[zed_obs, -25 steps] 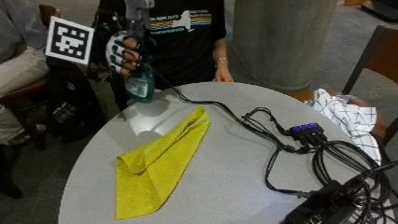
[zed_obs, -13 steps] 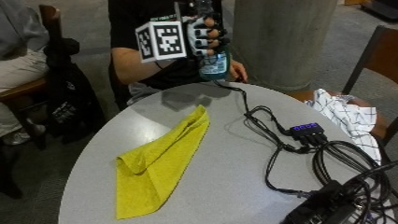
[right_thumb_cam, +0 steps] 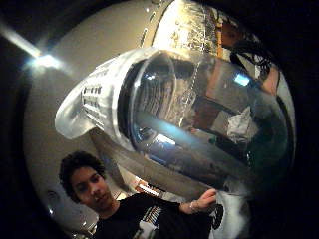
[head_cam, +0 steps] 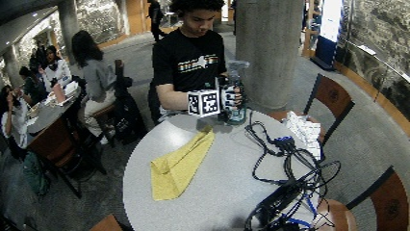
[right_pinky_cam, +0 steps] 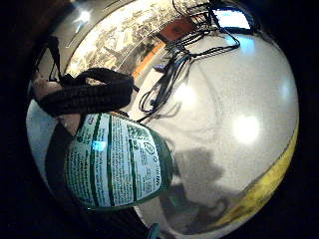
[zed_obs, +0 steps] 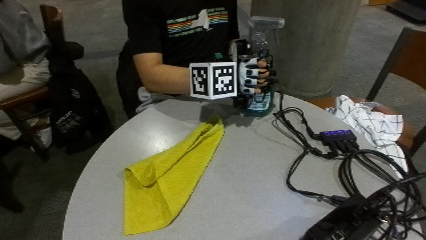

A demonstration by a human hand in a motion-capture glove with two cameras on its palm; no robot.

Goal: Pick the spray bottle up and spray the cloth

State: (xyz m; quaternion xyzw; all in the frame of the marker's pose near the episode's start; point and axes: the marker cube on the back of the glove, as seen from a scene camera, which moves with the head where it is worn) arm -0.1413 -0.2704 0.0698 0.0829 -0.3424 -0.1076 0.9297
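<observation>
In the outside view my gloved right hand (zed_obs: 254, 76) grips a clear spray bottle (zed_obs: 263, 26) with teal liquid, upright over the table's far edge. Its base sits at or just above the tabletop; I cannot tell whether it touches. The wide outside view shows the same hand (head_cam: 229, 96) around the bottle (head_cam: 235, 71). A folded yellow cloth (zed_obs: 174, 172) lies on the grey round table (zed_obs: 253, 200), running from near the bottle toward the front left. The bottle's green label (right_pinky_cam: 117, 167) fills the little finger side palm view, with the cloth (right_pinky_cam: 259, 191) beyond it. The bottle's clear body (right_thumb_cam: 199, 114) fills the thumb side view.
Black cables (zed_obs: 313, 150) with a purple-lit hub (zed_obs: 338, 135) and a black device (zed_obs: 346, 227) cover the table's right side. A white checked cloth (zed_obs: 369, 122) hangs at the right edge by a chair (zed_obs: 399, 60). A concrete pillar (zed_obs: 313, 45) stands behind.
My hand has carried the bottle from beside the table's left far side rightward past the person's chest, then down to the table's far edge beside the cloth's end.
</observation>
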